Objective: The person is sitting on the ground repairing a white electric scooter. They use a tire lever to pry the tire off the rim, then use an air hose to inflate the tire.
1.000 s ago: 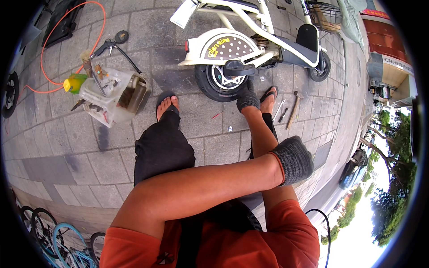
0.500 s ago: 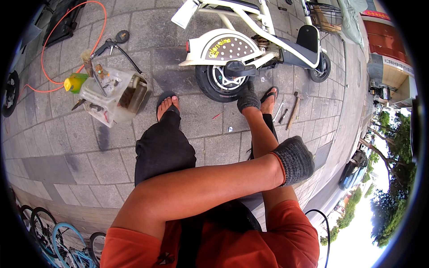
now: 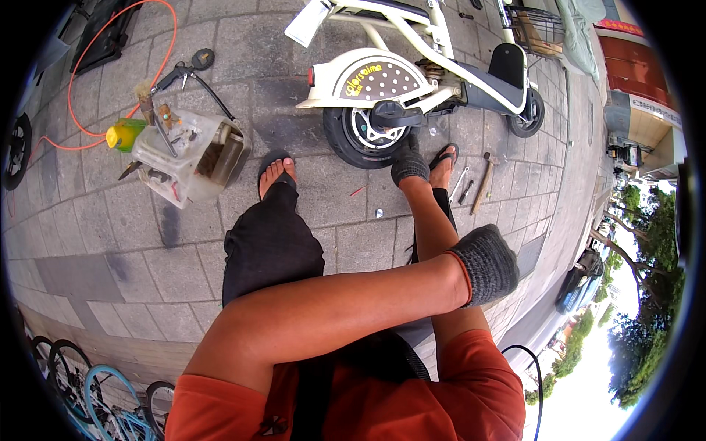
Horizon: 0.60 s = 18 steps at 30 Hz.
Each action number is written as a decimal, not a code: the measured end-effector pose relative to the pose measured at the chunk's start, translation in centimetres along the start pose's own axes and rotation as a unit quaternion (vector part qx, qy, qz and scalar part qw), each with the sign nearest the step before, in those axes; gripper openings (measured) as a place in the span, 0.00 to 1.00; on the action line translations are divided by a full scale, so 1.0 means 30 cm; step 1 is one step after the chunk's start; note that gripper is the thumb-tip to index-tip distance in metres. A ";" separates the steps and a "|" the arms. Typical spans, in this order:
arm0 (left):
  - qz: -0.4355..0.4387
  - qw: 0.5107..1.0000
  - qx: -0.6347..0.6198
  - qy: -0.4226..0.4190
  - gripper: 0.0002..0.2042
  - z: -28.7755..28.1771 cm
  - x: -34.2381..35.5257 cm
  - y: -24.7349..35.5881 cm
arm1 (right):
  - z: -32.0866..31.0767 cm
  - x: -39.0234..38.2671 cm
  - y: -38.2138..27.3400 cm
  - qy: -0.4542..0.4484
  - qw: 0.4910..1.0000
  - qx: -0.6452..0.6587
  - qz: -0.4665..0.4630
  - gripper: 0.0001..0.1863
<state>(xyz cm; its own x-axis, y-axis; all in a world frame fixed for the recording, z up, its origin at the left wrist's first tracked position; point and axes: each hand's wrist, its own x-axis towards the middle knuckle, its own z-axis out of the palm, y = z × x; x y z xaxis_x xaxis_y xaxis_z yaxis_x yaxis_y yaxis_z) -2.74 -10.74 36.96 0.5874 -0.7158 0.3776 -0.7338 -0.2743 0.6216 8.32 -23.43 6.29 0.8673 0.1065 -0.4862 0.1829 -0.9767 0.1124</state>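
A white electric scooter with a polka-dot rear cover stands ahead of me. My right hand, in a dark grey knitted glove, is at the right side of its rear tyre. The fingers are bent in against the tyre, their tips hidden. My left forearm crosses over my right arm. My left hand, in a matching glove with an orange cuff, looks curled closed near my right knee; its fingers point away, and anything inside is hidden. A hammer, a wrench and a screwdriver lie beside my right foot.
Left of my feet sits a cut-open translucent plastic container with tools, beside a yellow-green bottle. An air gun with gauge and an orange hose lie beyond. Bicycles stand at lower left.
The view has shifted very slightly. Both hands and the scooter stay where they were.
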 end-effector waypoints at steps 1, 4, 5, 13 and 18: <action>0.004 1.000 -0.002 0.005 0.07 0.000 0.002 0.004 | 0.006 -0.001 0.019 0.001 1.000 -0.003 0.004 0.42; -0.013 1.000 0.014 -0.002 0.07 -0.014 -0.014 -0.018 | 0.046 0.043 -0.016 0.005 1.000 -0.001 -0.026 0.43; -0.008 1.000 0.012 0.001 0.07 -0.012 -0.011 -0.011 | 0.053 0.041 0.004 0.007 1.000 -0.004 -0.025 0.43; -0.014 1.000 0.002 -0.018 0.07 -0.027 -0.025 -0.016 | 0.026 0.026 -0.044 0.010 1.000 0.021 -0.020 0.44; -0.029 0.999 -0.015 -0.002 0.10 -0.039 -0.021 -0.035 | -0.054 -0.016 -0.094 0.018 0.998 0.058 -0.013 0.39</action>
<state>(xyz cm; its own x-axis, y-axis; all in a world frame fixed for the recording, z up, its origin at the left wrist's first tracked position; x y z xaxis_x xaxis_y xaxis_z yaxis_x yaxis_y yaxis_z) -1.94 -9.24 36.86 0.6265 -0.7027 0.3374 -0.6880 -0.2951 0.6630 8.12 -20.42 7.60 0.8797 0.1376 -0.4552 0.1530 -0.9882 -0.0032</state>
